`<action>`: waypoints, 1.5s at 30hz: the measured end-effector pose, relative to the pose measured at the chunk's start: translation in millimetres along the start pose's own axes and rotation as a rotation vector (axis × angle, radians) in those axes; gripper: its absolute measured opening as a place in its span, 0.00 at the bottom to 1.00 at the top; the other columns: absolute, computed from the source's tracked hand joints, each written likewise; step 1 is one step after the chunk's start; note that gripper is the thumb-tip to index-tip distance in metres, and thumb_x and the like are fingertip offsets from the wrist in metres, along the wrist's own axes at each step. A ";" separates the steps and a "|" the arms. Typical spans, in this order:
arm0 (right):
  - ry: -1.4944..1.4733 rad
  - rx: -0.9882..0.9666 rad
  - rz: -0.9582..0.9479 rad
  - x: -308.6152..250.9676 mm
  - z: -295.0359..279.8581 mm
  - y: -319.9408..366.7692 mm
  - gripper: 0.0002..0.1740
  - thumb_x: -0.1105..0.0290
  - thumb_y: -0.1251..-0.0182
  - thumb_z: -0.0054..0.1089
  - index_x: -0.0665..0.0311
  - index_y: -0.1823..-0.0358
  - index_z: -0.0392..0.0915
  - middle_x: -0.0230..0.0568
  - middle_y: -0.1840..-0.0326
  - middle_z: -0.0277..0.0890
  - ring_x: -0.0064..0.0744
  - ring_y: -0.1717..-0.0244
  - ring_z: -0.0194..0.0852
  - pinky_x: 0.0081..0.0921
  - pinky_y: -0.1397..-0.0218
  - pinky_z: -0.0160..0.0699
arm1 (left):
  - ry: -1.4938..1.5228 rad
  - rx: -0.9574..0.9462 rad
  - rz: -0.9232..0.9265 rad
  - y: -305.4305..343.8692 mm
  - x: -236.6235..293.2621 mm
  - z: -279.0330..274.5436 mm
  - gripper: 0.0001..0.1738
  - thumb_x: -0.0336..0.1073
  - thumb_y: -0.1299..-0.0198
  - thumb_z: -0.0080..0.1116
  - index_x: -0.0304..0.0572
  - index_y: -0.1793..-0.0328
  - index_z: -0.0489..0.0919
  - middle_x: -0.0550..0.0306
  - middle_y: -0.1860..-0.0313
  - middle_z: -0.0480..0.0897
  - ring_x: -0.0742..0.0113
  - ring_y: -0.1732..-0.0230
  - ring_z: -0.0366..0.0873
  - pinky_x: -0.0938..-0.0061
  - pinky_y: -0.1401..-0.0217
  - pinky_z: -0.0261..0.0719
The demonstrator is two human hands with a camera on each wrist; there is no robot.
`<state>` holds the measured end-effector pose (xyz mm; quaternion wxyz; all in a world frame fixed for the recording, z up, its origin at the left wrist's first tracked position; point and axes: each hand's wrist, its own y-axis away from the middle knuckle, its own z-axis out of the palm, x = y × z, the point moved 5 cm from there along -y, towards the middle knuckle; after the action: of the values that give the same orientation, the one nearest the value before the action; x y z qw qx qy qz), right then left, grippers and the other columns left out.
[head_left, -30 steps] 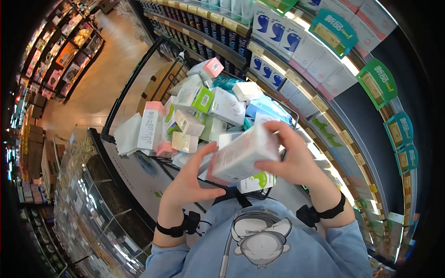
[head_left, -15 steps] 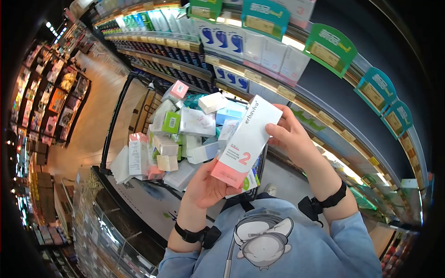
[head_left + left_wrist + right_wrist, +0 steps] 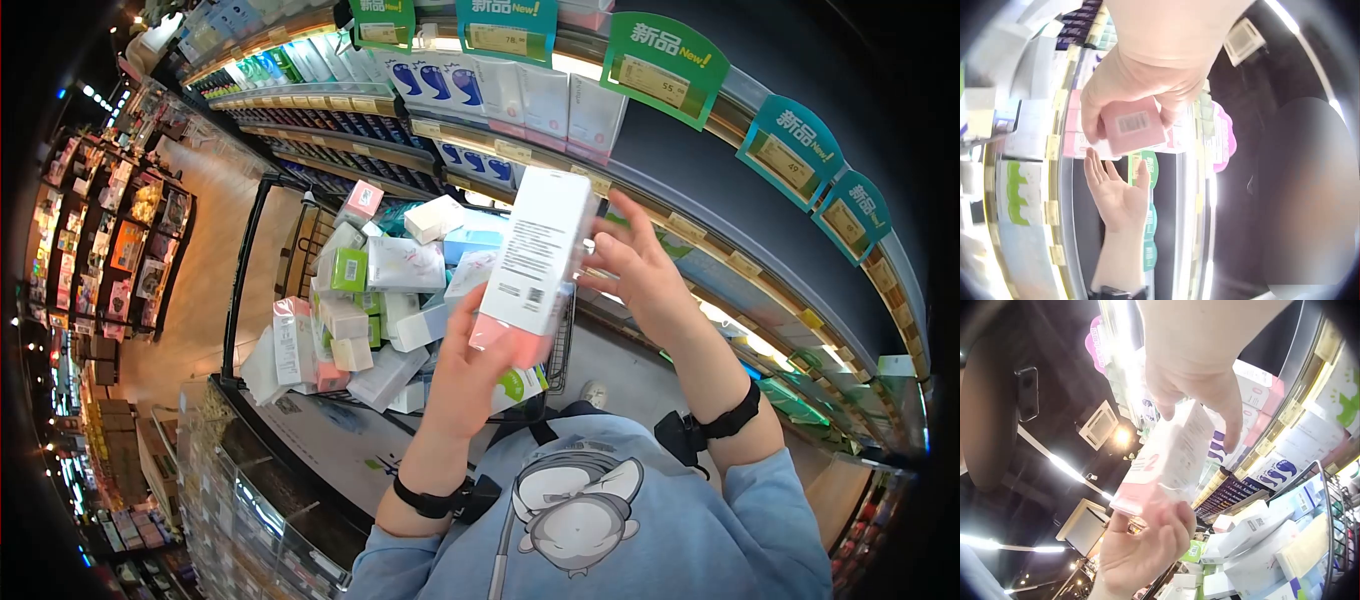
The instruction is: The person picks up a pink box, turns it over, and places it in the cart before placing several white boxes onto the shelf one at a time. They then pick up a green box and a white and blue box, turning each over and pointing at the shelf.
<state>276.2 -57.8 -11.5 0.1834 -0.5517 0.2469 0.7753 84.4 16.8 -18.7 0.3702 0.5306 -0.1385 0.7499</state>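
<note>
A tall white carton with a pink lower end [image 3: 533,245] stands tilted in front of my chest, over the cart. Its face with small print and a square code shows in the head view. My left hand [image 3: 468,378] grips the pink end from below, and a barcode label shows on that end in the left wrist view. My right hand [image 3: 648,275] is beside the carton's upper right side, fingers spread and palm facing it. A large pink "2" marks another side of the carton [image 3: 1175,450] in the right wrist view.
A black shopping cart [image 3: 243,270] ahead is heaped with several boxes, among them a white-and-green one [image 3: 349,270]. Shelving with price signs [image 3: 668,72] curves along the right. A clear display case [image 3: 225,490] stands at the lower left.
The carton has turned from its "2" face to its printed face and stands more upright. My right fingers have come off its upper side and spread, while the left hand keeps its lower end.
</note>
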 end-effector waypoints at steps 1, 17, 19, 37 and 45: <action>-0.081 -0.048 0.116 6.0 1.5 2.8 0.48 0.53 0.36 0.63 0.59 0.23 0.43 0.45 0.33 0.63 0.37 0.39 0.71 0.39 0.40 0.74 | -0.120 -0.009 0.097 -2.4 3.5 -0.3 0.41 0.25 0.44 0.63 0.37 0.25 0.56 0.47 0.40 0.73 0.61 0.37 0.72 0.65 0.37 0.73; -0.334 -0.299 0.135 -6.6 17.0 21.2 0.41 0.56 0.42 0.67 0.64 0.31 0.59 0.42 0.38 0.71 0.35 0.39 0.73 0.40 0.35 0.71 | -1.169 0.017 0.994 23.9 14.7 26.8 0.61 0.25 0.57 0.76 0.35 0.24 0.42 0.43 0.43 0.71 0.58 0.49 0.76 0.67 0.51 0.77; -0.326 -0.302 0.135 -8.3 18.9 21.6 0.42 0.56 0.43 0.67 0.64 0.31 0.59 0.42 0.38 0.71 0.35 0.38 0.73 0.40 0.34 0.71 | -1.200 0.022 0.934 24.0 13.5 23.8 0.62 0.25 0.57 0.76 0.36 0.23 0.40 0.44 0.45 0.71 0.58 0.50 0.77 0.69 0.51 0.77; -0.289 -0.258 0.047 4.8 33.1 12.2 0.56 0.59 0.39 0.69 0.60 0.21 0.35 0.58 0.28 0.54 0.47 0.30 0.62 0.43 0.31 0.65 | 0.315 -0.227 -0.010 1.4 -10.6 19.4 0.34 0.41 0.28 0.48 0.50 0.21 0.47 0.49 0.28 0.64 0.52 0.31 0.69 0.54 0.34 0.77; -0.201 -0.236 0.072 -1.7 35.3 9.7 0.52 0.56 0.42 0.70 0.72 0.28 0.44 0.56 0.38 0.67 0.39 0.40 0.73 0.35 0.41 0.76 | 0.303 -0.306 -0.379 5.3 -17.9 25.0 0.32 0.55 0.25 0.31 0.45 0.23 0.53 0.48 0.31 0.68 0.51 0.34 0.72 0.50 0.35 0.74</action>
<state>244.4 -45.0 1.4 0.1132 -0.4800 0.1540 0.8562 100.9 -9.2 -23.9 0.5960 0.3667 -0.0915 0.7084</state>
